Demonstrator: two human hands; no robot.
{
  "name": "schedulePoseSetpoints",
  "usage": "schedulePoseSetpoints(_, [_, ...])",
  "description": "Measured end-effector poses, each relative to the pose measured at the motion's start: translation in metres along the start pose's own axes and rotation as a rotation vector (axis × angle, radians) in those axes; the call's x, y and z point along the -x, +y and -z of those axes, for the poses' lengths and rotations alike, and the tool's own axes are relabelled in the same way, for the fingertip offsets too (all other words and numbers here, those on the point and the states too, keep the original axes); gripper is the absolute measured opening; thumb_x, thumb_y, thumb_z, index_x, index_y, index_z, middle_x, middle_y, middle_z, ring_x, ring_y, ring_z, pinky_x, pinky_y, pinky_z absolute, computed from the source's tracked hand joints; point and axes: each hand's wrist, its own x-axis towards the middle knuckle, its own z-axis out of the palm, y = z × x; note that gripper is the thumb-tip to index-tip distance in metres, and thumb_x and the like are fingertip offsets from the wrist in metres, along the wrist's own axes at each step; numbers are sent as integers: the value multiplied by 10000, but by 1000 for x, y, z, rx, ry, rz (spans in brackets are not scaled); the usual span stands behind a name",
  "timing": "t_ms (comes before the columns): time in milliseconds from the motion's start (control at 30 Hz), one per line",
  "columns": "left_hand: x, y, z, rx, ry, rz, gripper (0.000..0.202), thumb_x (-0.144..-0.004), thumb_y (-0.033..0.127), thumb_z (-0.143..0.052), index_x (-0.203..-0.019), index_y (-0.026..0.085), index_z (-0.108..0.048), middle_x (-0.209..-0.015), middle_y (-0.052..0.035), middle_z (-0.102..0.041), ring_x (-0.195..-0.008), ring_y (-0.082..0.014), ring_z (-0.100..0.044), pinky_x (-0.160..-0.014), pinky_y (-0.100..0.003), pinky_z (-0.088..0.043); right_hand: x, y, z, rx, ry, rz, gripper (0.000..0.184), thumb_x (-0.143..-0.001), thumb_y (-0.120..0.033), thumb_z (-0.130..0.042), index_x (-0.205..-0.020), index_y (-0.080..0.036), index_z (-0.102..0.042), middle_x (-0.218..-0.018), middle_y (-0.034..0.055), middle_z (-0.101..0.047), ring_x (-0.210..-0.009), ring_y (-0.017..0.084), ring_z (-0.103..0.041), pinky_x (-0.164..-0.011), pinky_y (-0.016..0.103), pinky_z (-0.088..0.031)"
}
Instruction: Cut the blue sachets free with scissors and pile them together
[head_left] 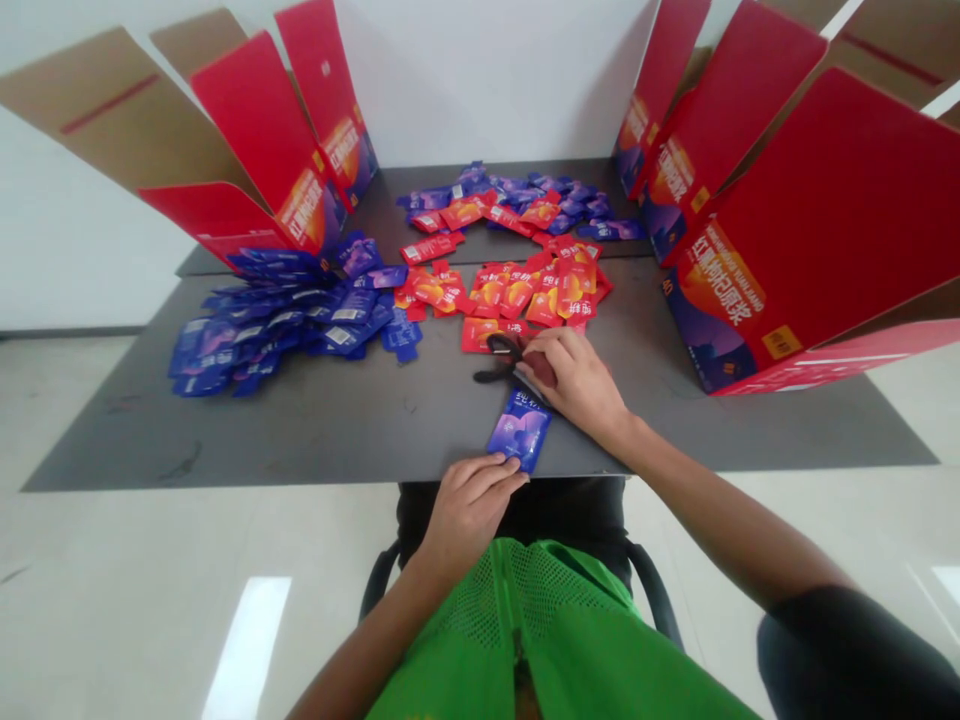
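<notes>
Possible slip of the black-handled scissors [501, 360] from a tight, awkward grip, with a nick to the red sachets [487, 333] or the blue sachet [519, 430], and a slide of that sachet off the table edge [315, 487]. Right hand [576, 385] just above the blue sachet, bent at the wrist, clenched around the scissors; left hand [469, 510] just below it, relaxed, fingertips touching it, not grasping.

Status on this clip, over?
Left hand at blue sachet, fingertips against its lower edge. Right hand on black-handled scissors. Red sachets just beyond.
</notes>
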Motion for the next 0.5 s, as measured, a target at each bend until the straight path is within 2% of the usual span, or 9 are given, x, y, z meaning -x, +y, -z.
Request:
schedulePoseSetpoints(67, [0, 1, 0, 9, 2, 3, 248, -1011, 150, -613, -1225, 206, -725, -1218, -27, -760, -1167, -205, -640, -995, -384, -507, 5, -19, 2, -53, -5, 33, 156, -1018, -283, -618, -1157, -216, -598, -1182, 106, -642, -1085, 261, -606, -933, 431, -536])
schedulePoseSetpoints(167, [-1, 3, 2, 14, -12, 31, 227, -1020, 167, -595, -1182, 218, -747, -1120, -23, -778, -1066, -211, -656, -956, -392, -515, 22, -51, -4, -105, -124, 118, 152, -1037, -255, -577, -1186, -227, -590, -1222, 96, -647, -1094, 247, -612, -922, 410, -542])
schedulePoseSetpoints(233, [-1, 3, 4, 16, -22, 41, 230, -1022, 175, -592, -1182, 225, -750, -1098, -25, -780, -1047, -214, -662, -945, -397, -519, 31, -57, -10, -108, -168, 134, 146, -1047, -248, -555, -1187, -227, -591, -1214, 93, -655, -1090, 243, -618, -923, 409, -541])
schedulePoseSetpoints(300, [-2, 3, 4, 22, -22, 27, 242, -1023, 176, -594, -1213, 221, -738, -1162, -33, -773, -1111, -217, -661, -966, -397, -522, 30, -47, -15, -92, -147, 104, 146, -1044, -265, -565, -1181, -221, -592, -1199, 98, -655, -1090, 246, -618, -937, 417, -538])
schedulePoseSetpoints(367, [-1, 2, 4, 29, -25, 17, 253, -1022, 171, -599, -1236, 220, -724, -1232, -36, -756, -1174, -217, -653, -993, -398, -522, 22, -26, -16, -39, -113, 68, 159, -1035, -285, -582, -1175, -211, -595, -1190, 108, -653, -1076, 257, -614, -933, 431, -538])
schedulePoseSetpoints(500, [1, -1, 1, 37, -27, 29, 263, -1012, 163, -617, -1248, 228, -715, -1252, -30, -750, -1199, -212, -649, -1008, -410, -524, -1, 10, -6, 91, -71, 32, 151, -1029, -296, -582, -1145, -204, -612, -1156, 115, -657, -1035, 280, -616, -893, 449, -542])
